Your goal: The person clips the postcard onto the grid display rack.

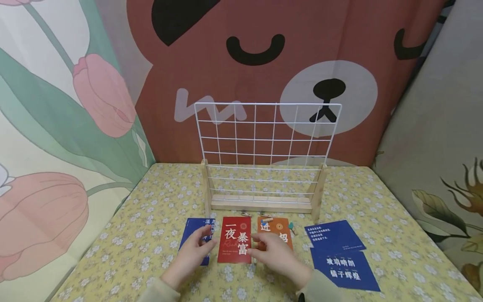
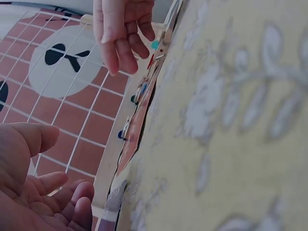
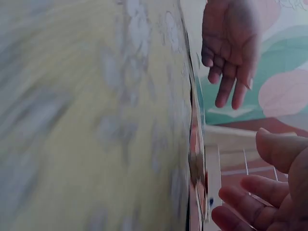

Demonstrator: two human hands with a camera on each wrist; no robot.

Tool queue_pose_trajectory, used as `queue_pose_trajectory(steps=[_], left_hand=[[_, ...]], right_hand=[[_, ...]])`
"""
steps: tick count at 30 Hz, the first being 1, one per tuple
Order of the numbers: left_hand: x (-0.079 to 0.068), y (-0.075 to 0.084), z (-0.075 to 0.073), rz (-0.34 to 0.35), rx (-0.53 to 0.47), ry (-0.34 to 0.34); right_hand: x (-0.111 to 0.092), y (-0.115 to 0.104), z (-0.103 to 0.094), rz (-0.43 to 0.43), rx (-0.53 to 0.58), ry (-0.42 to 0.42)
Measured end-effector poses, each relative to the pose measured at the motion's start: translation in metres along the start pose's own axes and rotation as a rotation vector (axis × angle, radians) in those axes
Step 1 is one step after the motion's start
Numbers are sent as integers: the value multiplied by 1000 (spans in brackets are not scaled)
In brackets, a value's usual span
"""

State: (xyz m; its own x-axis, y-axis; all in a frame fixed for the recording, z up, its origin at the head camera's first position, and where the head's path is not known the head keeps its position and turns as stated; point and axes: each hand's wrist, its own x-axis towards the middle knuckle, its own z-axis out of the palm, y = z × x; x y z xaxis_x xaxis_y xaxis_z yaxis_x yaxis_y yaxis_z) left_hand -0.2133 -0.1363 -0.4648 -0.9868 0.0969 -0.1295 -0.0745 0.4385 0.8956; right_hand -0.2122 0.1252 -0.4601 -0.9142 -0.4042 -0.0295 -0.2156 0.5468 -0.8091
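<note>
Over the near part of the table, my left hand (image 1: 193, 253) hovers by a blue card (image 1: 185, 239) with white characters, hiding part of it. My right hand (image 1: 277, 255) hovers over the lower part of an orange card (image 1: 281, 224). Between the two hands lies a red card (image 1: 231, 241) with white characters. In the wrist views both hands have relaxed, loosely bent fingers and hold nothing. Several small wooden clips lie at the cards' far edges, among them one with a green piece (image 1: 291, 227) and a pale clip (image 1: 267, 219) on the orange card.
Behind the cards stands a white wire grid rack (image 1: 255, 123) on a wooden base (image 1: 260, 205). Two more blue cards, an upper one (image 1: 339, 241) and a lower one (image 1: 362, 283), overlap at the right. A yellow floral cloth (image 1: 151, 235) covers the table; printed curtains surround it.
</note>
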Motion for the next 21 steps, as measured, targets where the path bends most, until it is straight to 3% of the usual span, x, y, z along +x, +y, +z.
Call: queue_pose_trajectory(steps=[6,13,21], left_hand=[[1,-6,-7,-17,-9,74],[8,-15,-22,-38,51,141],[17,-26,-34,-41,236,240]], right_hand=[[15,-13,18,-2,-133,-1],[32,-28,38,8,-181,-35],[53,-43,63,-17,-173,-54]])
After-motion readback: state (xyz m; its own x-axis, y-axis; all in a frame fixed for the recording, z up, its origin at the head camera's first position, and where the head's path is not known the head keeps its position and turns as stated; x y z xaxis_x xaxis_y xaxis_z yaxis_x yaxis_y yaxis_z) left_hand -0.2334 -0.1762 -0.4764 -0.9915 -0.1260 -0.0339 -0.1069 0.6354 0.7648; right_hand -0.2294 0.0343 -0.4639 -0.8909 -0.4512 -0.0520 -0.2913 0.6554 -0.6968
